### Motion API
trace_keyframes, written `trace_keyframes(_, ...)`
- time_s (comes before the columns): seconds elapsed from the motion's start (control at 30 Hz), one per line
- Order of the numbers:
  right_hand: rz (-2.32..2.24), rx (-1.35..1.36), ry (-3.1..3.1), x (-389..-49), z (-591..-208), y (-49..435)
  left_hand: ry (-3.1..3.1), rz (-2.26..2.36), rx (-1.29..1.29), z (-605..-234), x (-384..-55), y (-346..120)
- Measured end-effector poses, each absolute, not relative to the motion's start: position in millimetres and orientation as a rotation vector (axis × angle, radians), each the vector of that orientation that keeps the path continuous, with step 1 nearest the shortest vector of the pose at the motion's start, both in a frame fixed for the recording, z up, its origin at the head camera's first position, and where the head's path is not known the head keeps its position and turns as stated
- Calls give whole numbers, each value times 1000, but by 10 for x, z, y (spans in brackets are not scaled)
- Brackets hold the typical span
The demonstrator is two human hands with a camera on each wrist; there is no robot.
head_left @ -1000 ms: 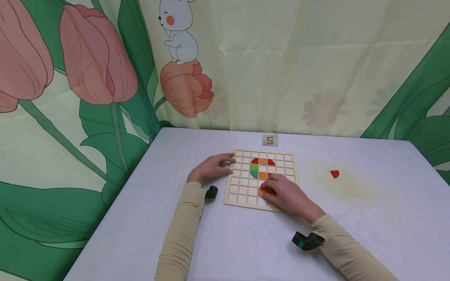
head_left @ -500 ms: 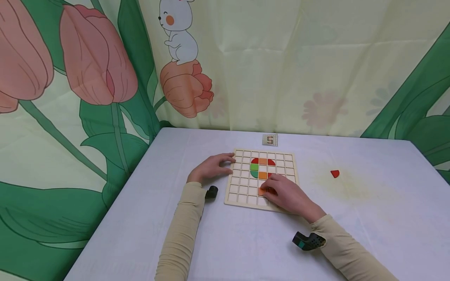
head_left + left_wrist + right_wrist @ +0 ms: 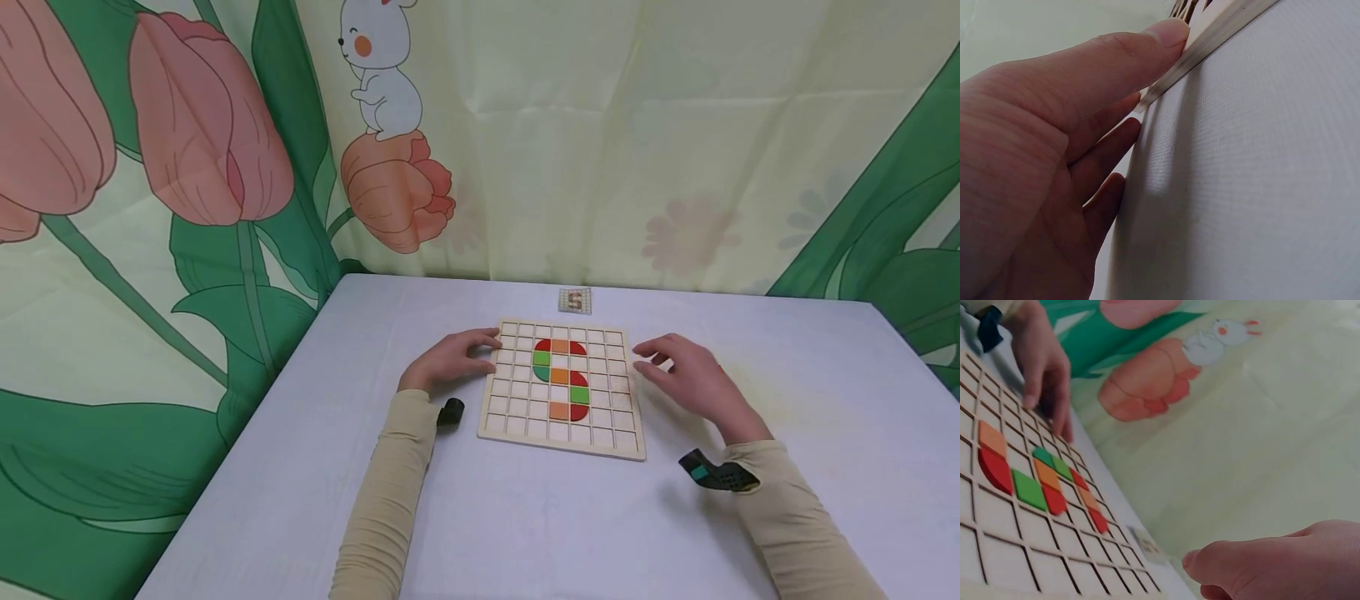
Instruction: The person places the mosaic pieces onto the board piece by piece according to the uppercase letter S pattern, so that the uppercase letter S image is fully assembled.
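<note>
A wooden grid board (image 3: 517, 408) lies on the table. Red, orange and green pieces (image 3: 559, 377) in its cells form an S-like curve. At the board's left edge rests my left hand (image 3: 447, 358); in the left wrist view its thumb (image 3: 1169, 34) touches the rim, the other fingers spread below. My right hand (image 3: 690, 375) is off the board's right side with nothing in its loosely bent fingers. Behind it only a sliver of a red piece (image 3: 721, 367) shows, the rest hidden. The right wrist view shows the coloured pieces (image 3: 1029, 489) lying in the grid.
A small card (image 3: 575, 301) with a printed grid and an S-like figure lies beyond the board's far edge. A white cloth covers the table (image 3: 540, 525). A curtain (image 3: 570, 167) with printed tulips and a rabbit hangs behind it.
My right hand has lifted off the board and moved right, over the loose red piece. A green, a red and an orange piece at the lower part now show fully. My left hand stays put.
</note>
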State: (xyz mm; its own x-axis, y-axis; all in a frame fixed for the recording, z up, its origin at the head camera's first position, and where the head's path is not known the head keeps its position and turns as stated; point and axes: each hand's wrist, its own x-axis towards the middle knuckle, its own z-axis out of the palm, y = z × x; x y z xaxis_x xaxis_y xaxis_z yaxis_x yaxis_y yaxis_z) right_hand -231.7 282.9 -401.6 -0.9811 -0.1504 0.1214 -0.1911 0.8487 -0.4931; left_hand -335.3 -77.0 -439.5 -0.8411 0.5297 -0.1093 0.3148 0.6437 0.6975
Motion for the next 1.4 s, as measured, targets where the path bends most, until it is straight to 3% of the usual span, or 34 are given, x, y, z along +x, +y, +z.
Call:
trace_keyframes(0.27, 833, -12, -3020, -2348, -4125, 3486, 2564, 1007, 675, -4387, -3335, -774)
trace_keyframes(0.47, 733, -30, -3100, -2354, -4247, 3737, 2570, 1001, 679, -4401, -3342, -774)
trace_keyframes(1.4, 827, 278, -3100, -2339, -4234, 3581, 2567, 988, 684, -4374, -3339, -776)
